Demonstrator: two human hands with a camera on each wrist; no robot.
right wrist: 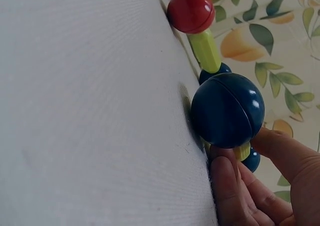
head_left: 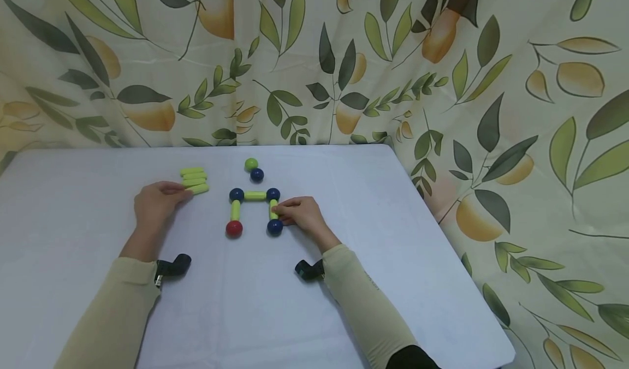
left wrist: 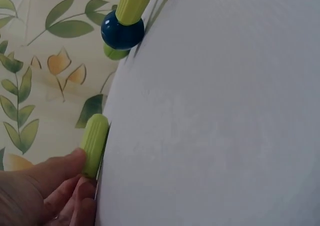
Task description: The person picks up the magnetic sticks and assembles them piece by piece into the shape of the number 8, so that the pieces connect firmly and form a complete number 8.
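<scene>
On the table, a three-sided frame of yellow-green rods and balls opens toward me. Two blue balls [head_left: 237, 194] are its far corners, joined by a rod [head_left: 255, 196]; its near ends are a red ball [head_left: 234, 228] at left and a blue ball [head_left: 274, 227] at right. My right hand [head_left: 306, 216] pinches the right side rod [head_left: 273, 208], just behind that blue ball, which fills much of the right wrist view. To the left, my left hand [head_left: 159, 205] pinches the nearest green rod [left wrist: 95, 143] of a small row, between thumb and fingers.
Several more green rods [head_left: 193, 176] lie side by side beyond my left fingers. A green ball [head_left: 251, 165] and a loose blue ball [head_left: 257, 175] sit behind the frame. The white-covered table [head_left: 417, 303] ends at a leaf-patterned curtain [head_left: 314, 58] behind and to the right.
</scene>
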